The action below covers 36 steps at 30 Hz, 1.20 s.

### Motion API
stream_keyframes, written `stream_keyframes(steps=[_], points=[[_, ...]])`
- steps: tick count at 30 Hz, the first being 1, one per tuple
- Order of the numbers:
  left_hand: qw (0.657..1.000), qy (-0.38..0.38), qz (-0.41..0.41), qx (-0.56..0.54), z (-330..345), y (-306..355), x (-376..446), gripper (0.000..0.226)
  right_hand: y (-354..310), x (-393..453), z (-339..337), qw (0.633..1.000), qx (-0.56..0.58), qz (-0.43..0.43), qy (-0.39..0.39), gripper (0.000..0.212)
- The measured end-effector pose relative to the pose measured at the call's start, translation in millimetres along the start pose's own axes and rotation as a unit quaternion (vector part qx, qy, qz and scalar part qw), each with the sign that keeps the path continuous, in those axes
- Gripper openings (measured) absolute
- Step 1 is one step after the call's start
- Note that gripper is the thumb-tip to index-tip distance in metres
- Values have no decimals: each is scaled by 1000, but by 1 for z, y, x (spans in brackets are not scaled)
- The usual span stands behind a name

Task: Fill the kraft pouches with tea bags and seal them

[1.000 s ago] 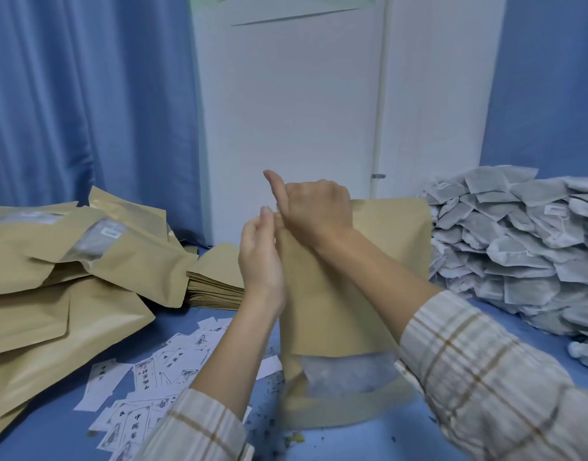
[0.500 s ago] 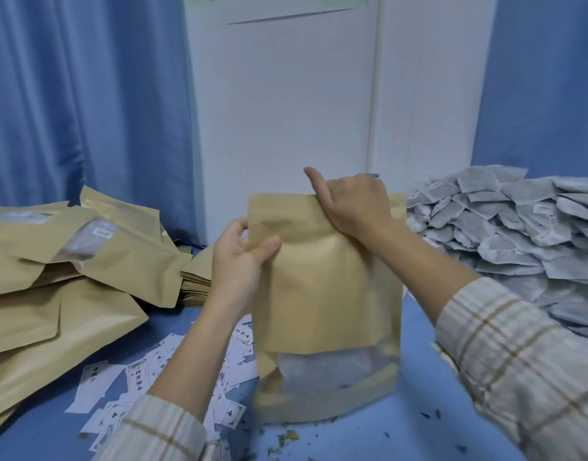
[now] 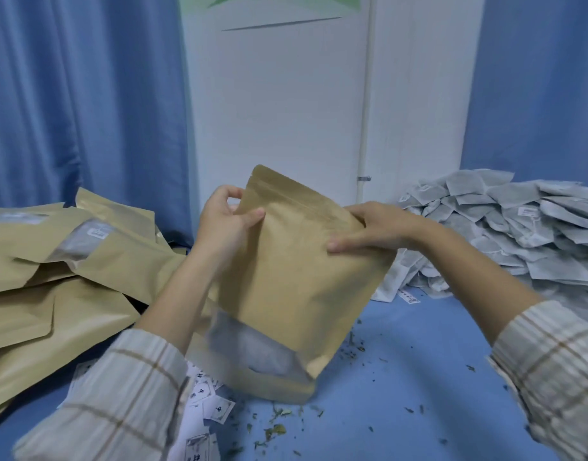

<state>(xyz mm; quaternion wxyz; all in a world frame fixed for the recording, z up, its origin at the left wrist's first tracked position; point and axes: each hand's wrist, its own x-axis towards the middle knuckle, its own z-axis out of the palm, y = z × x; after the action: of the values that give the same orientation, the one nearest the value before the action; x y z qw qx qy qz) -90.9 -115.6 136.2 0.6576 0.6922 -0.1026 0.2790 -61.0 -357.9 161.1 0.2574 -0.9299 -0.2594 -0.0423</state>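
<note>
Fingers of the left hand (image 3: 224,224) pinch the pouch (image 3: 286,277) at its top left edge; the right hand (image 3: 369,227) grasps the right edge, probably steadying it, tilted at the table's (image 3: 419,377) centre, to check the seal.

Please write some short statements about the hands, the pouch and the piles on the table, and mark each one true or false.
1. Both hands hold the same pouch. True: the left hand grips its upper left edge and the right hand its upper right.
2. The pouch lies flat on the table. False: it is tilted, top leaning left.
3. The pile of tea bags is on the right. True.
4. The paper labels lie on top of the tea bags. False: they lie on the blue table, lower left.
</note>
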Motion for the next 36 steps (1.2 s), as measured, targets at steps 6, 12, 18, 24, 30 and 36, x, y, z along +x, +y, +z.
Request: stream_keyframes(steps=[6,12,18,24,30,36], points=[[964,86,139,208,20,0,-1,41,30,-11,20,955,281,-47,79,27],[973,151,17,175,29,-50,-66,25,50,-25,65,774,580,15,254,25],[952,-39,-271,-136,28,-70,-107,39,26,-28,117,640,728,65,235,25],[944,27,-189,-269,-13,-64,-107,36,-40,-4,174,619,771,42,141,26],[959,177,-94,-202,-123,-32,-96,36,-176,62,223,620,784,-21,20,28],[919,361,-81,-138,-256,-29,-73,42,-349,120,297,719,664,19,-202,26]])
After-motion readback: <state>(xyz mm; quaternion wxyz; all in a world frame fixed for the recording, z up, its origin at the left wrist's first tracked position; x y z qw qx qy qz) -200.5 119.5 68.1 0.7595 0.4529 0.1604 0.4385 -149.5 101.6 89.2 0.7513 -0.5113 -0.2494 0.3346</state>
